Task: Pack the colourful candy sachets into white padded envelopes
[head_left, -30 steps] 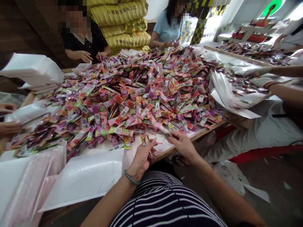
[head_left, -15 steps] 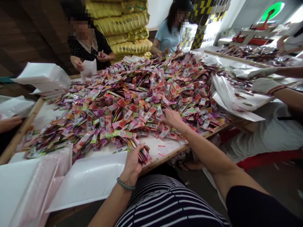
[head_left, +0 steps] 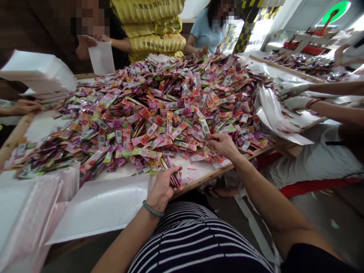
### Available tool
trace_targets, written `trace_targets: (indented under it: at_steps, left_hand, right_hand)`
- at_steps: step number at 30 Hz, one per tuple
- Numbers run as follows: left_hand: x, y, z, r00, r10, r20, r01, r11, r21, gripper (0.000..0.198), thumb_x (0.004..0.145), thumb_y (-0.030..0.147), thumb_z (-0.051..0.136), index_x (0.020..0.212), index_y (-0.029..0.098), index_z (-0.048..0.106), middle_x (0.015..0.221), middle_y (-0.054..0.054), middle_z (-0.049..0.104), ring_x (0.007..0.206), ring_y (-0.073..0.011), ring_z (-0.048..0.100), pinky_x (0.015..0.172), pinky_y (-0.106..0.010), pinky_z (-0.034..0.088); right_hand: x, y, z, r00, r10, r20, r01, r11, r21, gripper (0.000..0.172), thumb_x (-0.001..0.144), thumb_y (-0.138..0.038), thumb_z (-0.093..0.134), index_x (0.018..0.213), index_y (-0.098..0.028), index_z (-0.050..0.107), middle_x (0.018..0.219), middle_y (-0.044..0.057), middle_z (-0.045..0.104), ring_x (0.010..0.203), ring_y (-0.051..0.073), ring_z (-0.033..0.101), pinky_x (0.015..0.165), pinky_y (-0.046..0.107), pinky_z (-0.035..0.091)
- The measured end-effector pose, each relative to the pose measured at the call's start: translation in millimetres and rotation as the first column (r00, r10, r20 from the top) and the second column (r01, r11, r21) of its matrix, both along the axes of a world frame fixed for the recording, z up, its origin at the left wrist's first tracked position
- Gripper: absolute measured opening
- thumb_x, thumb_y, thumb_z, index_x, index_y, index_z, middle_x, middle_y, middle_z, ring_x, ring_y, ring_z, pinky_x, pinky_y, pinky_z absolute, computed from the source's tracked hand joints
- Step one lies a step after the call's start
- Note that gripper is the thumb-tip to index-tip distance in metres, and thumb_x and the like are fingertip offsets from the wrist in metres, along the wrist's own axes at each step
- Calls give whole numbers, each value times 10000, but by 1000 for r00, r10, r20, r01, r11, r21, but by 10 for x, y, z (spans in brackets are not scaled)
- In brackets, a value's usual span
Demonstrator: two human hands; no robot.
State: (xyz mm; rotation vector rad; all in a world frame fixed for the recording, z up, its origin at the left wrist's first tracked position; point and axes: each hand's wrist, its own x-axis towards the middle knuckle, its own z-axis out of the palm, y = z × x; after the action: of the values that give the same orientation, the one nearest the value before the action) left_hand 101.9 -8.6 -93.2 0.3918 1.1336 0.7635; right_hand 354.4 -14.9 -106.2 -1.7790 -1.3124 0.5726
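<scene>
A wide heap of small pink, purple and green snack packets (head_left: 159, 110) covers much of the white table. My left hand (head_left: 163, 185), with a beaded bracelet on its wrist, is closed around several packets (head_left: 176, 176) near the table's front edge. Farther right, my right hand (head_left: 226, 146) pinches the lower end of one packet (head_left: 204, 127) with a green part and a barcode, in front of the heap. To the left of my left hand lies a flat white plastic bag (head_left: 105, 208), and beside it a stack of similar bags (head_left: 31, 212).
Wooden strips edge the table (head_left: 204, 180). White bags (head_left: 36, 68) are stacked at the far left. Across the table a person holds a white bag (head_left: 101, 57); another person (head_left: 207, 34) stands behind the heap. Gloved hands (head_left: 297, 102) work at right by a bag bundle (head_left: 271, 113).
My right hand has drawn back to the right from the heap and now holds a packet. My left hand keeps its packets. The person across has raised the white bag.
</scene>
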Motion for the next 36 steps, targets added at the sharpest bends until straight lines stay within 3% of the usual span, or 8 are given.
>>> trace_targets:
  at_steps: [4, 8, 11, 16, 23, 27, 29, 36]
  left_hand:
    - [8, -25, -4, 1000, -20, -16, 19, 998, -51, 35, 627, 54, 708, 656, 62, 690, 580, -33, 669, 446, -84, 556, 395, -186, 433]
    - [12, -42, -42, 996, -84, -15, 83, 995, -59, 32, 650, 90, 703, 668, 63, 702, 521, -16, 632, 419, -90, 532, 385, -199, 413]
    - [-4, -70, -72, 995, -95, -22, 94, 995, -44, 45, 662, 91, 705, 684, 52, 711, 532, -31, 643, 451, -90, 558, 427, -188, 435]
    - [29, -124, -64, 993, -114, 3, 114, 993, -38, 127, 633, 123, 762, 738, 84, 702, 697, -76, 720, 588, -148, 654, 504, -225, 495]
    - [-32, -12, -56, 994, 79, 72, -87, 989, 121, 229, 565, 111, 811, 700, 116, 627, 608, 5, 664, 509, -111, 608, 486, -204, 491]
    - [-175, 17, -29, 997, 66, 37, -67, 998, 21, 190, 625, 88, 753, 757, 123, 621, 597, -14, 663, 496, -157, 629, 537, -303, 568]
    - [-207, 4, 4, 999, 37, 37, -37, 999, -4, 164, 651, 94, 740, 746, 125, 609, 559, -6, 639, 458, -149, 607, 536, -318, 577]
    - [-235, -13, 55, 998, -11, 60, 15, 998, -54, 117, 705, 92, 688, 711, 118, 575, 532, -7, 610, 404, -141, 569, 464, -332, 567]
  right_hand:
    - [-16, -95, 100, 891, 52, 451, -68, 997, 20, 231, 839, -256, 549, 865, -170, 762, 810, 62, 669, 747, 164, 568, 682, 262, 402]
    - [-199, -165, -19, 721, 448, 529, -311, 891, -330, 217, 772, -95, 573, 814, -187, 765, 958, 72, 707, 891, 191, 590, 761, 269, 409]
    - [-340, -215, -125, 652, 486, 583, -236, 860, -453, 223, 762, -53, 557, 780, -160, 752, 945, 93, 716, 975, 238, 576, 823, 313, 389]
    - [-711, -349, -116, 776, 230, 588, -76, 959, -274, 272, 875, -124, 478, 950, -173, 736, 931, 95, 699, 893, 202, 587, 784, 291, 399]
    - [-1220, -334, -19, 792, 546, 274, -558, 829, -41, 180, 892, -194, 511, 933, -196, 686, 899, 58, 700, 815, 174, 606, 768, 276, 440]
    - [-781, 111, -10, 944, 152, 293, -174, 984, 49, 203, 922, -284, 483, 1015, -200, 642, 931, 66, 695, 819, 186, 601, 763, 288, 439]
    - [-510, 352, -30, 872, -61, 485, 62, 998, 13, 200, 874, -242, 538, 1024, -161, 642, 1007, 130, 684, 917, 232, 580, 810, 319, 416]
    - [-200, 486, -103, 888, -68, 456, 136, 984, -119, 166, 827, -313, 567, 808, -170, 650, 744, 35, 644, 725, 175, 550, 679, 259, 366]
